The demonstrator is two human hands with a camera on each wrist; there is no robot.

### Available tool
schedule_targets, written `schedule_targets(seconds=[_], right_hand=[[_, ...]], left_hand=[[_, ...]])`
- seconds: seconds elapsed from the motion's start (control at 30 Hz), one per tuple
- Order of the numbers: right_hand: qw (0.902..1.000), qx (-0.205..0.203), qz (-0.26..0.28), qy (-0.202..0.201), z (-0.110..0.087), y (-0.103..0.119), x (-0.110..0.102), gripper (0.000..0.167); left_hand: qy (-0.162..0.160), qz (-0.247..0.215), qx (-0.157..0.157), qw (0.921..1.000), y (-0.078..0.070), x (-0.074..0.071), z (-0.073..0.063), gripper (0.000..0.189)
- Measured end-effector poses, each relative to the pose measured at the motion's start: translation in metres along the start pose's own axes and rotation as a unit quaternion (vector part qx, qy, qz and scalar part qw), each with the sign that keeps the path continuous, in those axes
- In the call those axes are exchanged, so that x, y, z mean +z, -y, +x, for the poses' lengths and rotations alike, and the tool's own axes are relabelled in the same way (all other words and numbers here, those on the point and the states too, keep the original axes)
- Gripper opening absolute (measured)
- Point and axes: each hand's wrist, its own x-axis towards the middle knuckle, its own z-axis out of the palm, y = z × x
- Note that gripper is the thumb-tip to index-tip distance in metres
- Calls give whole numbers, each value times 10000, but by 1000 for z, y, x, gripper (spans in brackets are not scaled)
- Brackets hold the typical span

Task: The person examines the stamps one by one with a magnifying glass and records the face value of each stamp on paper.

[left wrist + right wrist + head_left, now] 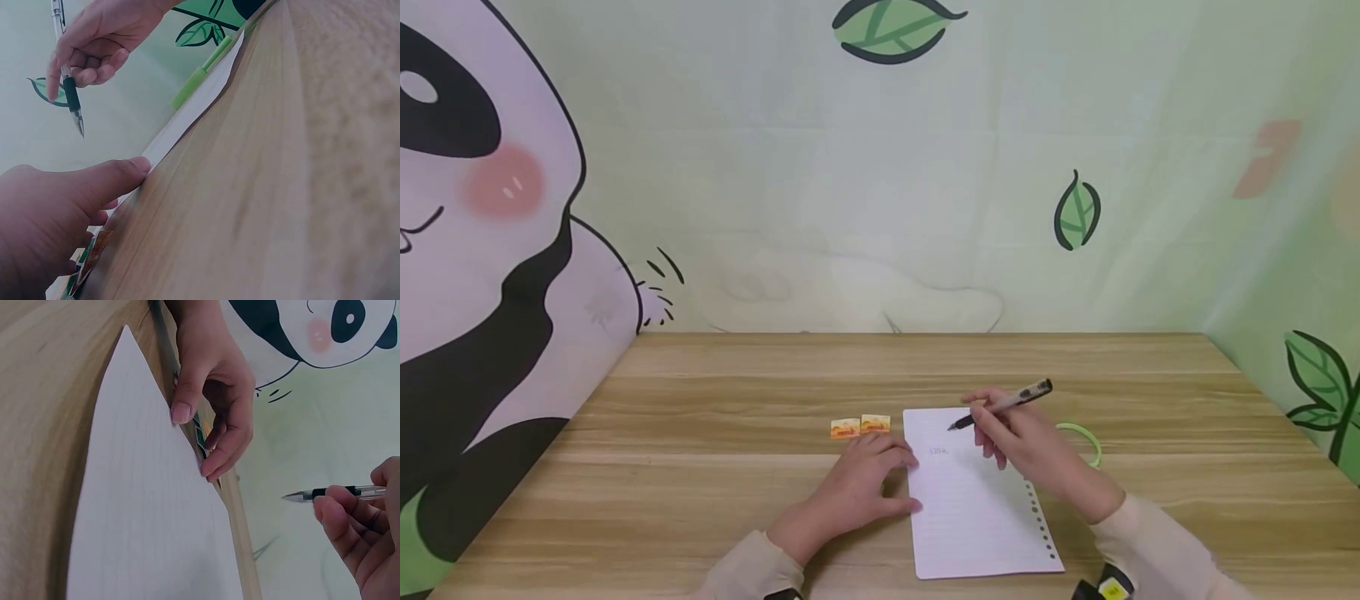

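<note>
A sheet of lined white paper with punched holes down its right side lies on the wooden table. Small handwriting shows near its upper left. My left hand rests at the paper's left edge, with the thumb and fingertips touching the edge. Over the upper part of the sheet, my right hand grips a clear-barrelled pen with a black grip. The pen's tip points down and left, and in both wrist views it stands apart from the paper.
Two small orange and yellow cards lie side by side just beyond my left fingers. A light green loop sits on the table behind my right wrist. A cloth backdrop with a panda and leaves hangs behind the table.
</note>
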Motion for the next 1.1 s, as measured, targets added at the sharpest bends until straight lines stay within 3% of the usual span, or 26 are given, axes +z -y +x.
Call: schedule_targets(seconds=[0.3, 0.67, 0.93, 1.1], right_hand=[[9972, 222, 704, 128, 0, -4, 6, 30], [9967, 487, 650, 41, 6, -16, 14, 18], [9937, 620, 923, 160, 8, -21, 18, 30], [9920, 856, 894, 252, 8, -25, 21, 28]], left_hand=[[50, -13, -19, 10000, -1, -2, 1, 40], [53, -41, -42, 10000, 0, -1, 0, 41], [67, 8, -36, 10000, 1, 0, 0, 42], [111, 1, -57, 9999, 1, 0, 0, 41]])
